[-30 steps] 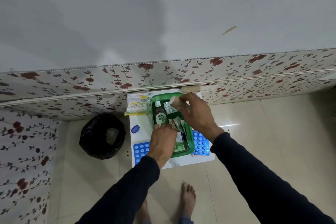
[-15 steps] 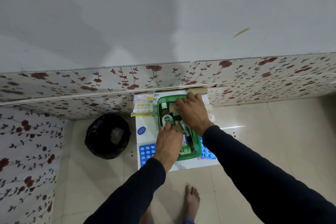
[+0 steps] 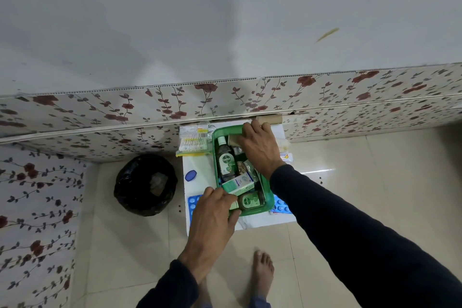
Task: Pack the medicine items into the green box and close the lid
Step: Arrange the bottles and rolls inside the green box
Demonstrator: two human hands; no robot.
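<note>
The green box (image 3: 264, 204) stands open on a small white table (image 3: 200, 170). Inside lie a dark Dettol bottle (image 3: 226, 161), a green-and-white carton (image 3: 238, 184), a smaller Dettol item (image 3: 250, 202) and foil packets. My right hand (image 3: 260, 149) reaches into the far end of the box, fingers on a beige roll (image 3: 233, 140). My left hand (image 3: 212, 215) grips the near left corner of the box, with its fingers on the carton's end.
A packet of cotton swabs (image 3: 192, 144) and a blue cap (image 3: 191, 175) lie left of the box. Blue blister sheets (image 3: 281, 205) stick out under it. Another beige roll (image 3: 268, 120) rests against the floral wall. A black bin bag (image 3: 145, 184) stands on the floor at left.
My right hand has lowered the beige roll into the far end of the box. My left hand has slid back from the bottle to the box's near corner.
</note>
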